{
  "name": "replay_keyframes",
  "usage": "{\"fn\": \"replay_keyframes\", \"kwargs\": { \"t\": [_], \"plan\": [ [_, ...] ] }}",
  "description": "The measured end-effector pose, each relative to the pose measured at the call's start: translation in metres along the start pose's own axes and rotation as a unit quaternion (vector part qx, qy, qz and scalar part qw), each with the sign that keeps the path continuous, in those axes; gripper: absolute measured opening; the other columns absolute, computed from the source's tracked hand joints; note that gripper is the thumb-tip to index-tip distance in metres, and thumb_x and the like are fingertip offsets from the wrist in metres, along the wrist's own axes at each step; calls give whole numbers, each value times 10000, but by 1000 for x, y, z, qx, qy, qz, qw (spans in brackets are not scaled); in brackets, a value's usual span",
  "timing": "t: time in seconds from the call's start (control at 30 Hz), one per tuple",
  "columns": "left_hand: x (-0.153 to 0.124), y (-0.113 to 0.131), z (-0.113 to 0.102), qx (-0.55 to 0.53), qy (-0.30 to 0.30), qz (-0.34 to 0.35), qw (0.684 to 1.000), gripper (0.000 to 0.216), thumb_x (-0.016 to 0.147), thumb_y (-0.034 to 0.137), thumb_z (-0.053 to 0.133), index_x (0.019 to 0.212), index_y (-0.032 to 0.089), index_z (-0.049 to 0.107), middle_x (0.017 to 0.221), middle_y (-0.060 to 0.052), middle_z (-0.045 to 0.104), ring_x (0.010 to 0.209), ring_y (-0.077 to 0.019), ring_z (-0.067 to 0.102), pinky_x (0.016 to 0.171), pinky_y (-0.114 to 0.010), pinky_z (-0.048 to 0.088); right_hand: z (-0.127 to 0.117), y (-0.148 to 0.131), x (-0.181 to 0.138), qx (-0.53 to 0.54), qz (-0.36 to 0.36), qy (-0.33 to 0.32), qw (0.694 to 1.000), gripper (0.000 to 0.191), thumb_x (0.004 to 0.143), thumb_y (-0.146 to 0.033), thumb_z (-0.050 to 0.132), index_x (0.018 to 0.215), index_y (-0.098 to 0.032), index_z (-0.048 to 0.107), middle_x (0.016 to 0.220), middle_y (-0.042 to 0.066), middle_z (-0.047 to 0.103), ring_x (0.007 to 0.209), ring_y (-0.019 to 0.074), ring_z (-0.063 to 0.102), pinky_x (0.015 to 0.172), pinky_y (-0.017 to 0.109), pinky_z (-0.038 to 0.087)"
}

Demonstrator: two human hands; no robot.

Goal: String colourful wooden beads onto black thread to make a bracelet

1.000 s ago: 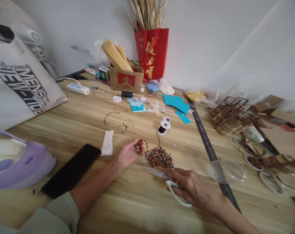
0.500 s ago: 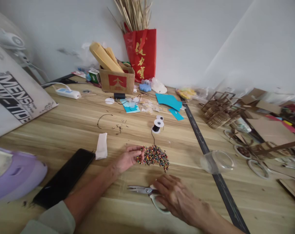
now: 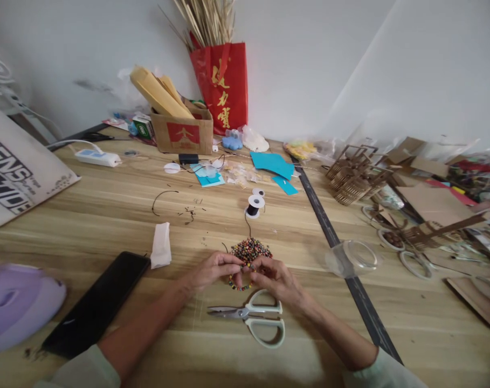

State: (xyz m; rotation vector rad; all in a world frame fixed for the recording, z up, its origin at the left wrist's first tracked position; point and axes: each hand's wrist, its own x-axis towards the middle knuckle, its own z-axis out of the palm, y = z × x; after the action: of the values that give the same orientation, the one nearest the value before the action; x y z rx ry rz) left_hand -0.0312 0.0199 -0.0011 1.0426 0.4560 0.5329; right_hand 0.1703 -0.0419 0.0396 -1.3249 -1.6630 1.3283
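Observation:
My left hand (image 3: 218, 269) and my right hand (image 3: 275, 276) meet close together over the table, each with its fingertips pinched on a strand of small multicoloured beads (image 3: 240, 288). Part of the strand hangs in a loop below the fingers. Just behind them lies a heap of the same beads (image 3: 250, 247), partly covered by the hands. A black cord runs from the heap to a white spool (image 3: 255, 206). In front of the right hand, scissors with pale handles (image 3: 264, 323) lie on the table, blades slightly apart and pointing left.
Left of my arm lie a black phone (image 3: 97, 304), a folded white paper (image 3: 161, 245) and a purple-white item (image 3: 24, 307). A clear plastic cup (image 3: 353, 258) lies at right, near small woven baskets (image 3: 352, 175). Blue sheets (image 3: 272, 164), a carton (image 3: 183, 134) and a red bag (image 3: 224, 89) stand farther back.
My right hand has left the scissors on the table and moved up to the bead strand beside my left hand. The view has shifted slightly to the right.

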Motion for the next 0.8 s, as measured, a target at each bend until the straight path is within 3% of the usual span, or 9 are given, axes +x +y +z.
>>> {"fn": "replay_keyframes", "kwargs": {
  "t": [0.23, 0.4, 0.5, 0.63, 0.7, 0.8],
  "plan": [
    [-2, 2, 11, 31, -56, -36, 997, 321, 787, 422, 724, 888, 134, 624, 706, -69, 737, 642, -166, 679, 645, -265, 491, 3, 2, -5, 48, -4, -1, 999, 414, 814, -548, 651, 869, -152, 544, 676, -25, 527, 583, 85, 444, 510, 188, 334],
    [-2, 4, 15, 36, -29, -20, 999, 335, 774, 394, 742, 920, 150, 564, 719, -63, 733, 646, -163, 668, 656, -266, 489, 2, -3, -11, -3, -19, 23, 1000, 370, 870, -517, 588, 798, -154, 583, 607, -42, 507, 542, 74, 432, 501, 185, 349],
    [-2, 5, 12, 34, 2, -2, 999, 349, 782, 382, 738, 993, 147, 589, 817, -82, 745, 742, -172, 676, 700, -260, 480, -10, -7, -15, 70, 6, 72, 995, 391, 821, -548, 633, 810, -161, 585, 618, -30, 568, 523, 87, 515, 493, 196, 417],
    [0, 4, 5, 48, 25, 21, 998, 266, 815, 358, 705, 953, 139, 641, 823, -81, 740, 711, -154, 655, 678, -243, 470, -38, 2, -31, 138, 30, 190, 971, 419, 741, -562, 704, 834, -169, 591, 676, 8, 659, 560, 129, 631, 525, 223, 494],
    [0, 4, 3, 66, 24, 24, 997, 244, 822, 351, 696, 932, 138, 653, 822, -79, 736, 714, -152, 647, 678, -241, 472, -50, 16, -45, 100, 68, 229, 966, 450, 742, -584, 682, 890, -169, 592, 690, 26, 686, 560, 150, 652, 517, 234, 497],
    [-1, 4, 3, 94, 23, 16, 995, 237, 821, 351, 693, 923, 141, 655, 825, -75, 730, 734, -158, 648, 696, -250, 483, -61, 37, -71, -98, 109, 241, 959, 459, 799, -572, 597, 961, -143, 620, 586, 31, 671, 472, 171, 620, 463, 247, 450]
  ]
}}
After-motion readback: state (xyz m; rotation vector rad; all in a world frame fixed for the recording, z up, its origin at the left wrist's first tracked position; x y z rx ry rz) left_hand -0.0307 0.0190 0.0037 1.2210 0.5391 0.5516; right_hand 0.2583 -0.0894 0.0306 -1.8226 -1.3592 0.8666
